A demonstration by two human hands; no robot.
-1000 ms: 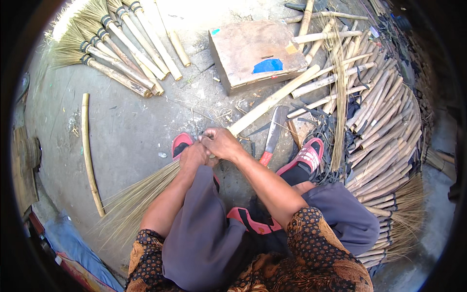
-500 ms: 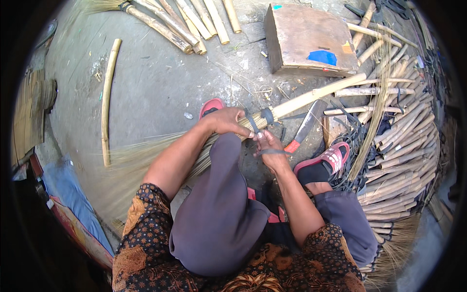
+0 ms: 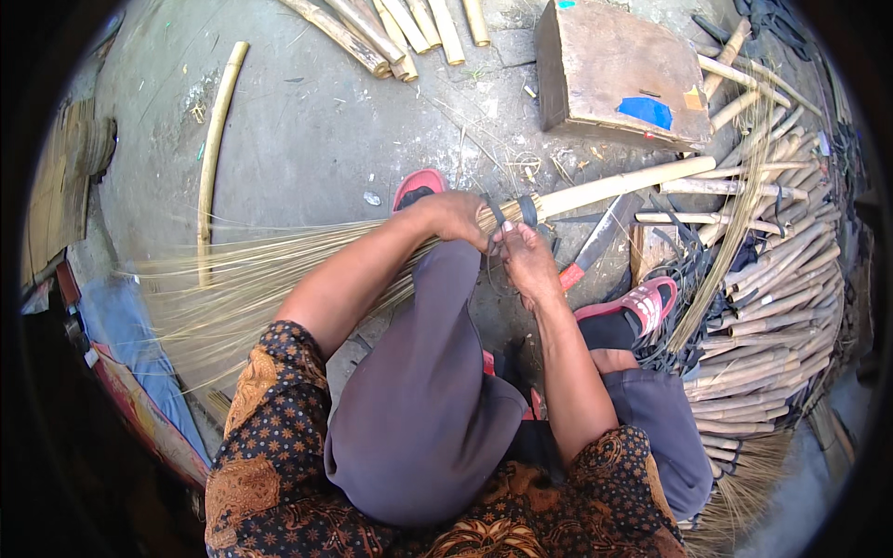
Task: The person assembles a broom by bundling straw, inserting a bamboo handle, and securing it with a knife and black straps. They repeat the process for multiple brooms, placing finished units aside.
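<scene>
A stick broom lies across my raised knee, its wooden handle (image 3: 633,185) pointing right and its thin bristles (image 3: 242,270) fanning out to the left. My left hand (image 3: 452,216) is closed around the bristle bundle just left of the handle. A dark rubber strip (image 3: 497,214) passes around the bundle beside that hand. My right hand (image 3: 528,264) is closed in a pinch on this strip, below the bundle. One dark band (image 3: 527,210) is wrapped round the bundle near the handle. A knife (image 3: 605,232) with a red handle lies on the ground right of my right hand.
A wooden box (image 3: 623,74) stands at the far right. Many sticks (image 3: 772,316) are piled along the right, with dark rubber strips (image 3: 656,256) near my foot. Several poles (image 3: 400,28) lie at the top, and a single stick (image 3: 217,158) on the left.
The view has shifted slightly, and the broom lies a bit flatter. My right hand has drawn the strip close under the bundle; my left hand keeps its hold.
</scene>
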